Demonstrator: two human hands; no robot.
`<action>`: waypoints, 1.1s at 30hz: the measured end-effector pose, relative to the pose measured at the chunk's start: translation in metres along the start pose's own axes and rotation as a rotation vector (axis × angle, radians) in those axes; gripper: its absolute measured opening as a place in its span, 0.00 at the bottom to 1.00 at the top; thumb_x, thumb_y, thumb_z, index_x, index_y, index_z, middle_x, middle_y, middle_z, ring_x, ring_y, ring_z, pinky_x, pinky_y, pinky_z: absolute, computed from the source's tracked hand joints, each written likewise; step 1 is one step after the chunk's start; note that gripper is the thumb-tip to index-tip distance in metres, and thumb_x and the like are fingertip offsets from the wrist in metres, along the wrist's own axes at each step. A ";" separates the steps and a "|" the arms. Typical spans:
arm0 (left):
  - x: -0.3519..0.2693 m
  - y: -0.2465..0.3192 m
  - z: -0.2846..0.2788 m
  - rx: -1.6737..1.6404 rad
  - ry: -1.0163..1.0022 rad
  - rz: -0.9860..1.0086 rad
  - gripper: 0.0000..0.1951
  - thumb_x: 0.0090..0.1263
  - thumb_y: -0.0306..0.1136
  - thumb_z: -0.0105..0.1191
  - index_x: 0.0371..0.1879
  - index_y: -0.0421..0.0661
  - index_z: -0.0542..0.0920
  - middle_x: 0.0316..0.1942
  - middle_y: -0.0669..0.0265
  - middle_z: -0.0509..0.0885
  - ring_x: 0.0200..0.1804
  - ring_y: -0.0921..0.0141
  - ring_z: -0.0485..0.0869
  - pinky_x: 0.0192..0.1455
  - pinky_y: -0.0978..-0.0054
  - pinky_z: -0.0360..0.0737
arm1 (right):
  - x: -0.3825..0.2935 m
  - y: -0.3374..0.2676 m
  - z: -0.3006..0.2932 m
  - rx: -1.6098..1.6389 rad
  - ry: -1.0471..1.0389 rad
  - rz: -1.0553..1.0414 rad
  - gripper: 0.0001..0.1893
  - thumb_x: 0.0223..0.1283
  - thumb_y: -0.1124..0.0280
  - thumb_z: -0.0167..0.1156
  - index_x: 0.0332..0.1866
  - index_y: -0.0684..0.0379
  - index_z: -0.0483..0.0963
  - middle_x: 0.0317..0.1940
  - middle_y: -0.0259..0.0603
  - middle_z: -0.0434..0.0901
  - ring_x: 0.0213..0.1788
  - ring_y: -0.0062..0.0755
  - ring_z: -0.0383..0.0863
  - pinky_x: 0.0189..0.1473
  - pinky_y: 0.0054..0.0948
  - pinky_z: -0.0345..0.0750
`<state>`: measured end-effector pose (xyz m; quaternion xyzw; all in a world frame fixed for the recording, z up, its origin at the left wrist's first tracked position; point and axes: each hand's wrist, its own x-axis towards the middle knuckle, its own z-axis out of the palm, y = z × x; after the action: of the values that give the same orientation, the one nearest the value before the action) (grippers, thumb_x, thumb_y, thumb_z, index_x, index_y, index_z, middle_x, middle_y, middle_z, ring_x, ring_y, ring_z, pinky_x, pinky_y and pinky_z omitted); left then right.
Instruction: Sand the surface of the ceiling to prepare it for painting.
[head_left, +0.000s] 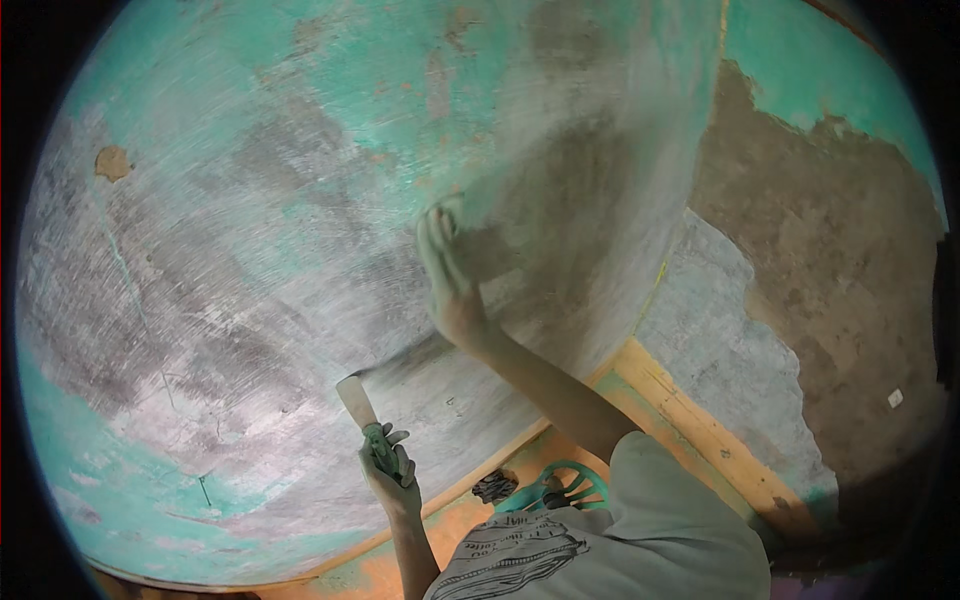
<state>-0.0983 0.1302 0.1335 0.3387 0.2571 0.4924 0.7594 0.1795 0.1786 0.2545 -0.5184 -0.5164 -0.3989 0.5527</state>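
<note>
My left hand (390, 465) is closed round the green handle of a putty knife (357, 401). Its broad pale blade points up and left, with the tip close to a wall (300, 300) of worn turquoise paint and scraped grey patches. Higher and to the right, my right hand (450, 277) is at the same wall with bent fingers, slightly blurred. A thin pale edge shows by its fingertips; whether it belongs to something held cannot be told. The right arm's shadow falls on the wall beside it.
On the right, an adjoining wall (825, 247) has brown and grey patches below turquoise paint and carries a small white fitting (895, 397). An orange skirting (697, 420) runs along the base. A green plastic chair (592, 484) and a dark, crumpled-looking item (495, 486) lie near my body.
</note>
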 end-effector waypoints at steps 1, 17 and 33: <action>0.001 0.003 -0.002 -0.005 -0.016 -0.008 0.22 0.83 0.45 0.43 0.58 0.38 0.77 0.38 0.60 0.87 0.16 0.82 0.62 0.14 0.83 0.54 | -0.012 -0.005 -0.005 0.026 -0.095 0.008 0.37 0.63 0.93 0.49 0.81 0.68 0.57 0.81 0.59 0.57 0.82 0.63 0.56 0.82 0.53 0.59; -0.004 0.010 -0.001 0.094 -0.049 -0.006 0.22 0.86 0.45 0.44 0.61 0.36 0.76 0.37 0.69 0.82 0.21 0.82 0.66 0.21 0.81 0.58 | -0.005 -0.013 -0.006 0.098 -0.123 -0.014 0.37 0.60 0.95 0.49 0.78 0.71 0.60 0.80 0.60 0.58 0.82 0.62 0.55 0.83 0.50 0.59; -0.009 0.016 0.000 0.080 -0.067 -0.031 0.22 0.87 0.45 0.44 0.61 0.37 0.76 0.38 0.69 0.82 0.22 0.84 0.65 0.21 0.83 0.58 | 0.047 0.009 -0.018 0.080 -0.007 -0.064 0.37 0.58 0.95 0.50 0.77 0.67 0.64 0.79 0.55 0.62 0.81 0.60 0.58 0.82 0.52 0.61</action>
<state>-0.1109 0.1267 0.1459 0.3809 0.2564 0.4583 0.7610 0.1986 0.1663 0.3005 -0.4805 -0.5502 -0.3938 0.5579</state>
